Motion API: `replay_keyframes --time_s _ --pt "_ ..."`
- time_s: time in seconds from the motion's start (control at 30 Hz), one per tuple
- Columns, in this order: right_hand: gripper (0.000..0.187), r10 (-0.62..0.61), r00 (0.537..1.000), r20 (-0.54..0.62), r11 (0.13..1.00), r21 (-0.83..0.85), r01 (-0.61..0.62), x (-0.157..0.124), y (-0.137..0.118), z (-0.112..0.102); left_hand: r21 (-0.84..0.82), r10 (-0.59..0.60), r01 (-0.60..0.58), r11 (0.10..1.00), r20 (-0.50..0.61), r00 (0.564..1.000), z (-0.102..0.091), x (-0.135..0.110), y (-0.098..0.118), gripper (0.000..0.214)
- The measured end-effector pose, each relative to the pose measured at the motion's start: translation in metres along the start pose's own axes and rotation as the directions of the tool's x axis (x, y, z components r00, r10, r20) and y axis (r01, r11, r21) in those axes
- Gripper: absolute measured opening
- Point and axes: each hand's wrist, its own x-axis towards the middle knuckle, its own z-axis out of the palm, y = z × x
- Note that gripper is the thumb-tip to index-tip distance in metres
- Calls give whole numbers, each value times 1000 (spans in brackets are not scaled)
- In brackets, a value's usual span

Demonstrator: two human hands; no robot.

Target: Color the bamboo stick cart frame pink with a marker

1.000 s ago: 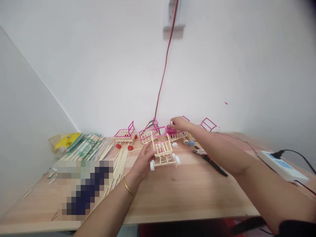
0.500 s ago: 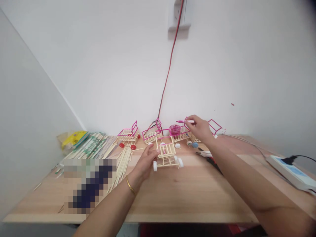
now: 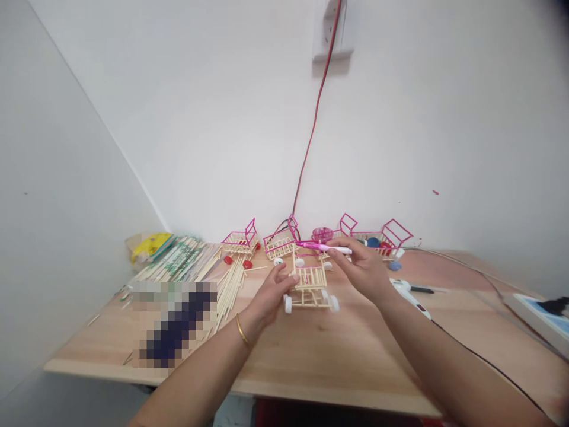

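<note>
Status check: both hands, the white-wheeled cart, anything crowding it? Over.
Left hand gripping stick cart by its side. Right hand holding pink-tipped brush at cart's upper frame, contact unclear. Pink tub, other carts behind.

Right hand (image 3: 362, 270): moved from the cup (image 3: 322, 234) to the cart (image 3: 311, 277).
Brush (image 3: 331, 248): came down across the cart's upper frame.

White plaster-like back wall (image 3: 222, 118), small reddish mark (image 3: 435, 192) at right; pale grey side wall (image 3: 48, 178), left; white rectangular socket (image 3: 319, 50); red-and-black cord (image 3: 315, 115) crossing it; pale wood-grained desk (image 3: 329, 362); soft light.
</note>
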Motion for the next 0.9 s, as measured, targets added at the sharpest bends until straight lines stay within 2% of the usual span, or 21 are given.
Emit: replay_keyframes --time_s 0.23,0.47,0.63,0.9 --pt "17 -74 997 5 996 -52 74 5 5 7 -19 8 -8 1000 17 1000 -1 -1 1 85" --pt "13 -182 982 43 975 -121 186 -2 8 11 -1 4 -4 1000 7 1000 -1 0 2 92" --pt "13 -280 957 72 944 -161 288 -5 5 11 2 2 -2 1000 11 1000 0 -1 3 92" --pt "14 -435 900 16 874 -233 426 5 -2 7 15 11 -11 1000 -45 999 -2 1 -1 94"
